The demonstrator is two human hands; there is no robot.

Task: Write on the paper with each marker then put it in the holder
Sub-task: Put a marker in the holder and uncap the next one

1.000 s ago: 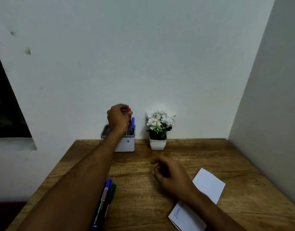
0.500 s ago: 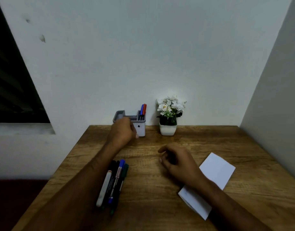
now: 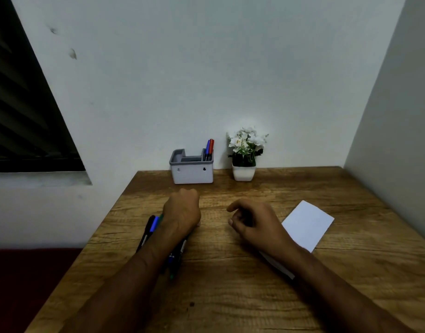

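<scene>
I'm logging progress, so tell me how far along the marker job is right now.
Done: a blue and a red marker stand in the right end of the holder. In hand: the left hand is over the bunch of markers on the table; whether it has a grip is hidden. The right hand holds nothing beside the paper. Left: that bunch.

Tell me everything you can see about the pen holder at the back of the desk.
The pen holder is a small rectangular box, white walls below a grey rim, plastic by its look, with two small dark keyhole-shaped openings in its front. Its top is split into compartments; the tall one at its right end holds a blue marker and a red marker, both upright. It stands upright on the wooden desk near the wall, left of the potted plant and apart from it. Neither hand touches it.
</scene>
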